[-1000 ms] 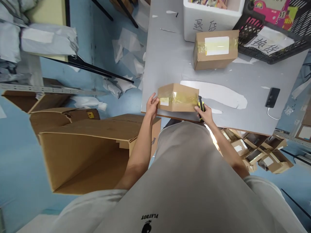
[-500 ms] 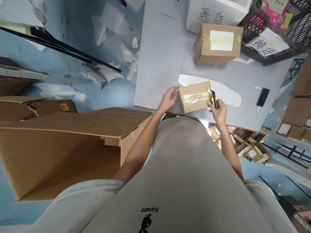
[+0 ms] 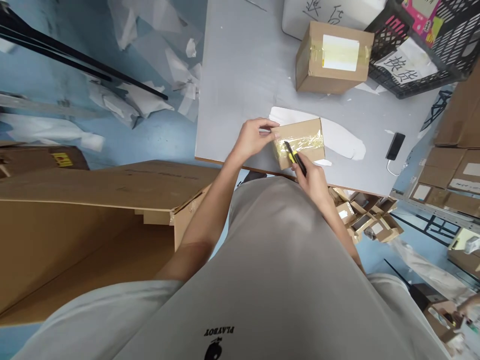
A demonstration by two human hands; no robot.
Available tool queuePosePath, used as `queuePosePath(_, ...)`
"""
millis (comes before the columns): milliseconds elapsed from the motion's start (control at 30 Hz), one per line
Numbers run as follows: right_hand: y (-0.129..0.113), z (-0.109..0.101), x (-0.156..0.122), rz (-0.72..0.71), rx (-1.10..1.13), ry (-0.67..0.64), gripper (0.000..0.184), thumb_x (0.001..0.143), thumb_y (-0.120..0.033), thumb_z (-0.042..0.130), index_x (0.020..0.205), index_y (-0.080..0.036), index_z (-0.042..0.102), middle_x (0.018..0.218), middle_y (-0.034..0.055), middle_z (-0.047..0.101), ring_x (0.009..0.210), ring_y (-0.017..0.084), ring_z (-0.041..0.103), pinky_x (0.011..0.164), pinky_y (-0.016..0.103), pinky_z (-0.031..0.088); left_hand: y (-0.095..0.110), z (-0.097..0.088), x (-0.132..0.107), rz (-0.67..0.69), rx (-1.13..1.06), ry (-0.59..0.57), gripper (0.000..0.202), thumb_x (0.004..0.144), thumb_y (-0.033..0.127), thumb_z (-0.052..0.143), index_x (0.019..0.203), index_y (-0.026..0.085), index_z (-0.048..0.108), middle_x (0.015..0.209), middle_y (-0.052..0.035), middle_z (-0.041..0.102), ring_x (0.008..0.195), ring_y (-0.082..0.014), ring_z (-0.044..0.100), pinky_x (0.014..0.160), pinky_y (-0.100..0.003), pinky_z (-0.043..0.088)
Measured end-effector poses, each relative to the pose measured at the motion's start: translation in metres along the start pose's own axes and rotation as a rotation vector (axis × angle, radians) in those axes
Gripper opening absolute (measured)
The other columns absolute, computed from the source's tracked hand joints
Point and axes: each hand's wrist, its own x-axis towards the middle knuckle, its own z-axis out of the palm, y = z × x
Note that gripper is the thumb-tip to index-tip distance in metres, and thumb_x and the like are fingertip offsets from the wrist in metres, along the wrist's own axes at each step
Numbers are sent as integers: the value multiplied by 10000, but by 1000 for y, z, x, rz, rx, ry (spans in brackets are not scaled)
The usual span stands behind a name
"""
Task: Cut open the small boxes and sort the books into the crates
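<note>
A small cardboard box (image 3: pixel 313 129) with shiny tape over its top lies near the table's front edge, partly over a white sheet (image 3: pixel 343 140). My left hand (image 3: pixel 255 136) grips the box's left end, thumb and fingers closed at its corner. In my right hand (image 3: pixel 312 179) is a black and yellow utility knife (image 3: pixel 297 159), wrapped by the fingers. Its tip points away from me to the left, over the taped top; whether the blade touches the tape I cannot tell.
Farther back on the grey table (image 3: pixel 243 75) stand a larger taped carton (image 3: pixel 337 57), a white foam box (image 3: pixel 337 11) and a black crate (image 3: pixel 423 75). A phone (image 3: pixel 396 146) with a cable lies right. At left, a big open carton (image 3: pixel 112 185) stands beside the table.
My right hand has moved left from the box's right end, bringing the knife over the taped top. My left hand has closed on the box's left corner. The view has shifted slightly.
</note>
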Motion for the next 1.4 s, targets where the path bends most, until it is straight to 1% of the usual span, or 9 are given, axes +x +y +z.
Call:
queuePosePath(133, -17, 10, 12, -4, -79, -30, 593, 1175, -378, 379, 1705, -192, 566, 1436, 177, 822, 1263, 390, 803, 1033, 455, 625, 15, -1, -3, -4, -7, -14, 381, 906, 419, 943, 1184, 167, 873, 1247, -80, 834, 1239, -354, 785, 1161, -577, 662)
queuePosePath(333, -22, 15, 9, -1, -65, -7, 570, 1167, -332, 414, 1675, -154, 602, 1364, 195, 846, 1186, 384, 830, 1007, 438, 625, 33, 5, -7, -36, 38, 54, 371, 865, 471, 927, 1108, 194, 887, 1229, -89, 861, 1175, -294, 808, 1058, -431, 712)
queuePosePath(433, -33, 15, 6, 45, -118, -26, 573, 1180, -311, 400, 1700, -132, 565, 1324, 211, 853, 1141, 379, 836, 1013, 448, 624, 36, 8, -8, -38, 44, 67, 335, 861, 438, 914, 1085, 190, 888, 1213, -92, 865, 1150, -283, 814, 1033, -417, 717)
queuePosePath(567, -59, 13, 8, 162, -270, -87, 558, 1199, -249, 373, 1721, -104, 511, 1266, 225, 853, 1113, 366, 833, 1004, 443, 618, 35, 9, -8, -47, 31, 90, 279, 856, 373, 901, 1066, 190, 889, 1189, -88, 868, 1135, -279, 817, 1032, -423, 716)
queuePosePath(767, -86, 7, 11, 238, -380, -170, 505, 1208, -208, 362, 1677, -108, 521, 1250, 225, 844, 1158, 356, 818, 996, 419, 606, 30, 15, -8, -66, 39, 148, 261, 855, 359, 893, 1047, 182, 892, 1185, -90, 868, 1124, -272, 826, 1031, -409, 716)
queuePosePath(900, -88, 10, 5, 329, -450, -225, 474, 1198, -188, 367, 1629, -123, 553, 1220, 229, 841, 1145, 352, 819, 977, 421, 611, 28, 20, -10, -72, 17, 161, 239, 856, 326, 866, 1045, 181, 891, 1179, -86, 867, 1104, -257, 824, 1018, -390, 717)
queuePosePath(1067, -89, 16, 0, 314, -490, -250, 460, 1205, -182, 355, 1622, -134, 542, 1246, 233, 832, 1158, 335, 827, 971, 406, 616, 24, 19, -17, -49, -4, 148, 239, 877, 299, 850, 1082, 180, 887, 1221, -88, 853, 1131, -254, 824, 1065, -404, 706)
queuePosePath(1300, -94, 17, -4, 348, -504, -280, 447, 1191, -146, 343, 1578, -127, 566, 1269, 236, 828, 1202, 316, 819, 1004, 384, 610, 20, 26, -26, -27, 43, 184, 326, 917, 419, 883, 1154, 196, 875, 1227, -92, 839, 1156, -264, 822, 1062, -422, 717)
queuePosePath(1400, -89, 23, -6, 337, -475, -281, 479, 1193, -161, 335, 1628, -132, 534, 1289, 232, 827, 1199, 323, 818, 1013, 401, 607, 17, 27, -28, -17, 45, 187, 348, 927, 464, 886, 1143, 192, 872, 1238, -97, 834, 1155, -260, 819, 1065, -411, 712)
